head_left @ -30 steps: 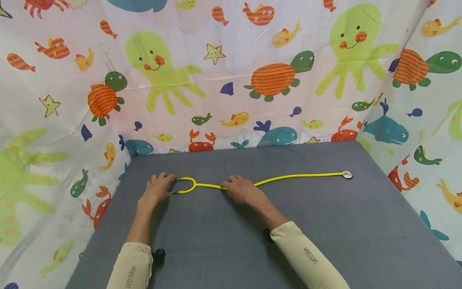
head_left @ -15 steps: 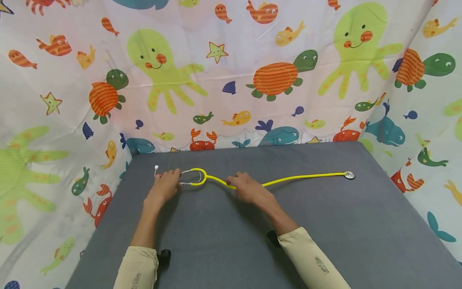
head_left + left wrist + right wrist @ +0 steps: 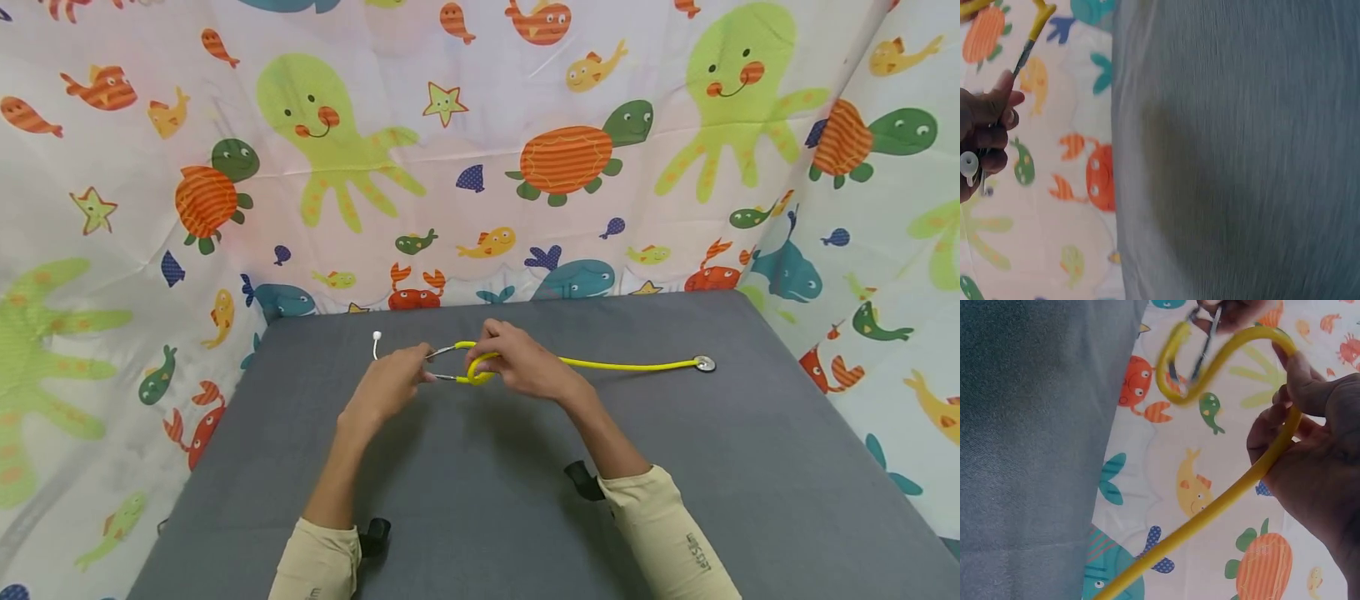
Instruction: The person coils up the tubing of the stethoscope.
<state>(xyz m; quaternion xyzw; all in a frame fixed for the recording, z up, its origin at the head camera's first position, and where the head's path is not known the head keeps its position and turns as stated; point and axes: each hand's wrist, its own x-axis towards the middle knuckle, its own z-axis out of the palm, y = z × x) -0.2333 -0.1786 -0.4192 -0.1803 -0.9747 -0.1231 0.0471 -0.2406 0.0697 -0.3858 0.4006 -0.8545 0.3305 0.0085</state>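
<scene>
A stethoscope with yellow tubing (image 3: 622, 365) stretches across the grey table in the head view, its round metal chestpiece (image 3: 704, 363) at the right end. My left hand (image 3: 392, 382) grips the metal ear tubes, and a white ear tip (image 3: 377, 335) pokes out beyond it. In the left wrist view another look at that ear tip (image 3: 969, 164) shows it beside the curled fingers. My right hand (image 3: 525, 358) pinches the yellow tube close to the fork. The right wrist view shows the tube (image 3: 1210, 515) bending through the right hand (image 3: 1316, 437), with the fork looping toward the left hand.
The grey cloth-covered table (image 3: 480, 500) ends at a curtain (image 3: 450, 208) printed with sea animals, which also runs along both sides. Dark wrist-worn pieces (image 3: 375, 537) hang beneath both forearms, near the beige sleeves (image 3: 667, 533).
My left hand has moved right with the ear tubes, drawing the fork up to my right hand. The right hand has lifted the tube into a bend; the chestpiece has slid slightly left.
</scene>
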